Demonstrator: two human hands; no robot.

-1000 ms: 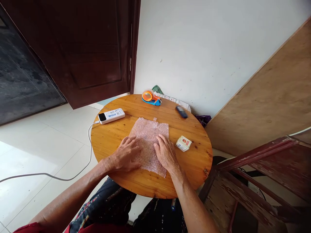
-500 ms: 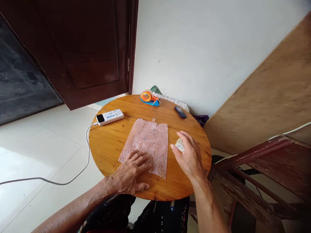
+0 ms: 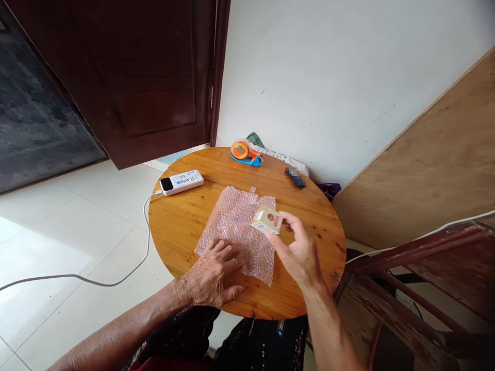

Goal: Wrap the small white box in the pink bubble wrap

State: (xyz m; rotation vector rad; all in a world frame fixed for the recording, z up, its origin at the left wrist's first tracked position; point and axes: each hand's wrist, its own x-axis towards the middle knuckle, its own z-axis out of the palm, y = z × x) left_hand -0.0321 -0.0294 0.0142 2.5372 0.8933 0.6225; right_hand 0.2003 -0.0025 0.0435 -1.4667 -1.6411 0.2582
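A pinkish sheet of bubble wrap (image 3: 235, 216) lies flat on the round wooden table (image 3: 174, 221). My left hand (image 3: 214, 273) rests palm down over its lower left part, fingers slightly spread, holding nothing. Between the thumb and fingers of my right hand (image 3: 299, 247) is a small cream box (image 3: 267, 220) with a red mark on one face. The box is held tilted above the right side of the wrap.
An orange and blue tape dispenser (image 3: 246, 152) stands at the table's back edge. A dark object (image 3: 295, 177) lies to its right. At the left is a white device (image 3: 181, 182) with a cable (image 3: 145, 226) running off the table.
My right hand has closed on the small box, lifted it off the table and moved it left over the wrap. My left hand stays on the wrap. The view has shifted slightly.
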